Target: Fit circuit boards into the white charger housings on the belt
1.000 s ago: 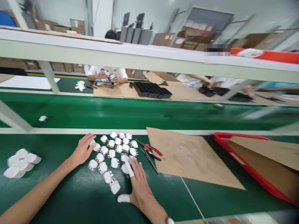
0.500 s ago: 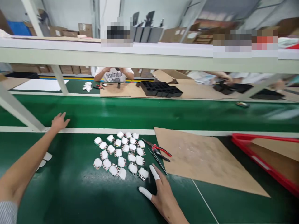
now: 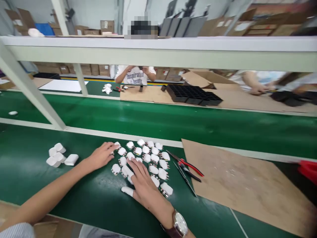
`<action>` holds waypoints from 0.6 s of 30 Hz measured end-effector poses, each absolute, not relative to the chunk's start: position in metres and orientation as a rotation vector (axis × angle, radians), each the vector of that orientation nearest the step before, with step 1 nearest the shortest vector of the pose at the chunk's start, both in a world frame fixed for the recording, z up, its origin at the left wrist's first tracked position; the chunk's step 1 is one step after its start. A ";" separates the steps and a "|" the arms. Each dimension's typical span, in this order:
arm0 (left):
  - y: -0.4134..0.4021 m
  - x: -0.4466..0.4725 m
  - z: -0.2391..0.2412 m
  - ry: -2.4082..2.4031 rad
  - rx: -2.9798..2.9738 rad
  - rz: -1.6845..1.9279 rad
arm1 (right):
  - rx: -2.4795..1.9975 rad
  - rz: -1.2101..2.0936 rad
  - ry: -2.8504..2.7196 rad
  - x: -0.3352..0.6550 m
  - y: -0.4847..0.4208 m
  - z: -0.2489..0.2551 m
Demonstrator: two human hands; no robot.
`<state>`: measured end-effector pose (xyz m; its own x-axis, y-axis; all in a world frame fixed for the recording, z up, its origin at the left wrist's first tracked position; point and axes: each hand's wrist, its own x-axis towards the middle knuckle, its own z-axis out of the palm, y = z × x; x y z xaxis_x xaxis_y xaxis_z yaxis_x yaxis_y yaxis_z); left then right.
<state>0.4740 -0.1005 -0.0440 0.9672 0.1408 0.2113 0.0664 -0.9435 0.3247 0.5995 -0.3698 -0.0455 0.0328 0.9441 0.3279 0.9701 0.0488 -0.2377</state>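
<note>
Many small white square-faced parts (image 3: 153, 169) with metal prongs at their edges are spread in a loose cluster on the green worktop. My left hand (image 3: 102, 155) reaches the cluster's left edge, its fingers stretched out and touching the outermost parts. Over the lower left of the cluster lies my right hand (image 3: 142, 180), fingers spread, hiding several parts beneath. White finger covers show on its thumb and index finger. Neither hand grips anything that I can see. To the right of the cluster lie red-and-black pliers (image 3: 189, 168) and thin tweezers (image 3: 185, 178).
Several white blocks (image 3: 57, 155) are grouped left of my left forearm. A cardboard sheet (image 3: 237, 185) covers the right side, with a red tray edge (image 3: 308, 170) beyond. Behind runs a green belt (image 3: 138, 117); across it are a black grid tray (image 3: 193, 94) and co-workers' hands.
My left hand has come back from over the belt to the white parts. My right hand has moved left onto the cluster. The view has turned left.
</note>
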 end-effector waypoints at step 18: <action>-0.107 0.339 -0.024 0.592 2.499 0.228 | -1.959 0.052 -2.151 0.582 -0.233 -0.039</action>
